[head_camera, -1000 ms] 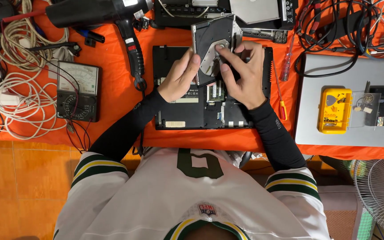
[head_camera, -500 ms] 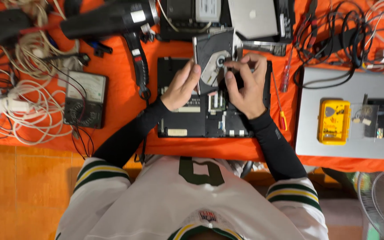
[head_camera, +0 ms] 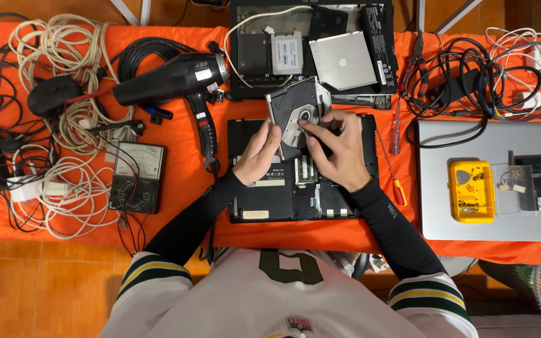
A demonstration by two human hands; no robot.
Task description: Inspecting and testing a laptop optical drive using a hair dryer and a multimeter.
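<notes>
Slim grey metal optical disc drive (head_camera: pixel 297 116) already out of its bay, lifted and tilted over the opened black laptop base (head_camera: pixel 302 169) on the orange-covered desk (head_camera: pixel 176 181); left hand (head_camera: pixel 259 153) grips the drive's left edge, fingers closed on it, right hand (head_camera: pixel 339 147) steadies the right side with a fingertip on the round spindle hub. Judging by this, removal looks done, inspection or further stripping of the drive is left; laptop base has its cover off, boards and memory slot exposed. Second opened black laptop chassis (head_camera: pixel 311 47) behind holds a small silver drive module and a flat silver drive. Yellow plastic parts box (head_camera: pixel 472 191) sits on a closed silver laptop (head_camera: pixel 446 144), holding small bits, too small to tell. Black hair dryer (head_camera: pixel 170 78), analogue multimeter (head_camera: pixel 137 177), red-handled screwdriver (head_camera: pixel 396 128) lie nearby
</notes>
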